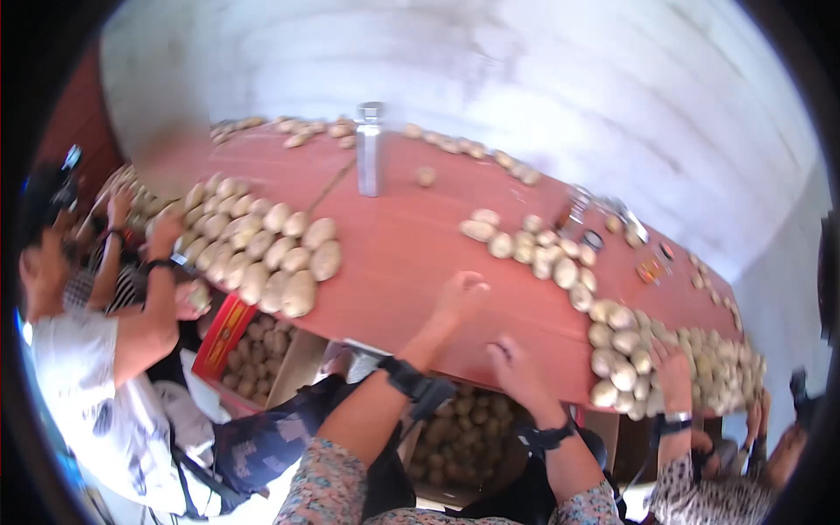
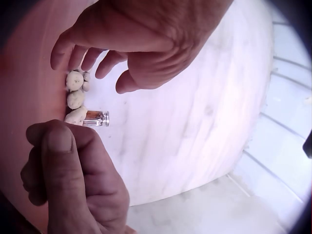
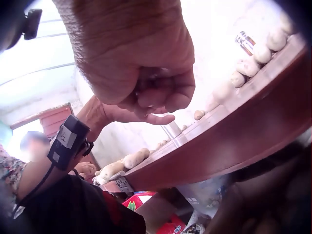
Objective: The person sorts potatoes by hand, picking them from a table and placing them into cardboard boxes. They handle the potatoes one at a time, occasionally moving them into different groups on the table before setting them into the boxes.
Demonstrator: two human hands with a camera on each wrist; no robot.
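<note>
Over the front of the red table [image 1: 394,297], my left hand [image 1: 459,302] hovers with its fingers loosely bent and nothing in them. In the left wrist view that left hand [image 2: 141,44] shows its fingers spread. My right hand [image 1: 518,372] is beside it, near the table edge. Curled fingers with the thumb laid against them show on the right hand [image 3: 141,63] in the right wrist view, and no object shows in its grip. Potatoes lie in packed rows at left, with one large potato [image 1: 299,293] at their near end, and more potatoes [image 1: 623,376] spread at right.
A metal flask [image 1: 369,153] stands toward the back, with a lone potato [image 1: 425,177] beside it. A glass jar [image 1: 575,210] is at right. Below the edge are a potato-filled bin [image 1: 464,429] and a red box [image 1: 219,337]. Other people work at both sides.
</note>
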